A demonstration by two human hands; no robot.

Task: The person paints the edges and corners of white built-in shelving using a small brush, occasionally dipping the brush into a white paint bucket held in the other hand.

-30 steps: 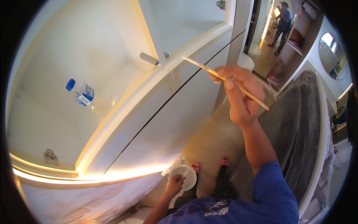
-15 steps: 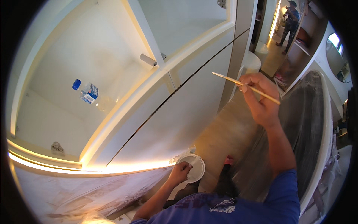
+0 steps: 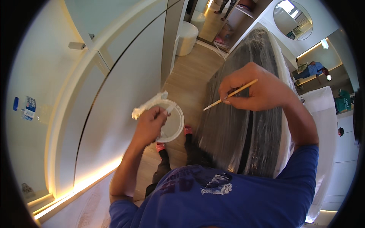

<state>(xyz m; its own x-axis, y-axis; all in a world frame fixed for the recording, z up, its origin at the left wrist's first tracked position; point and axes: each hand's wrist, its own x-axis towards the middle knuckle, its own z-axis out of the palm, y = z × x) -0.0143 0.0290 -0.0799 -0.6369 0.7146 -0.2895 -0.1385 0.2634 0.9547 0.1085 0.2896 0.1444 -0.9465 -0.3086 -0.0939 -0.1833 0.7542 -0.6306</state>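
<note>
A thin brush (image 3: 230, 93) is pinched in the right hand (image 3: 254, 88), a white paint cup (image 3: 172, 122) gripped by the left hand (image 3: 149, 126); reloading seems underway, requiring a dip

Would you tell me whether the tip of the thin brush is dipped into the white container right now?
No: the right hand holds the thin brush with its tip clear of the white container held by the left hand.

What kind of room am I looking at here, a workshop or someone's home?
Most likely a furnished home interior being finished or touched up: white built-in cabinets with lit undersides, a wooden floor, a round wall mirror, and furniture wrapped in plastic sheeting.
</note>
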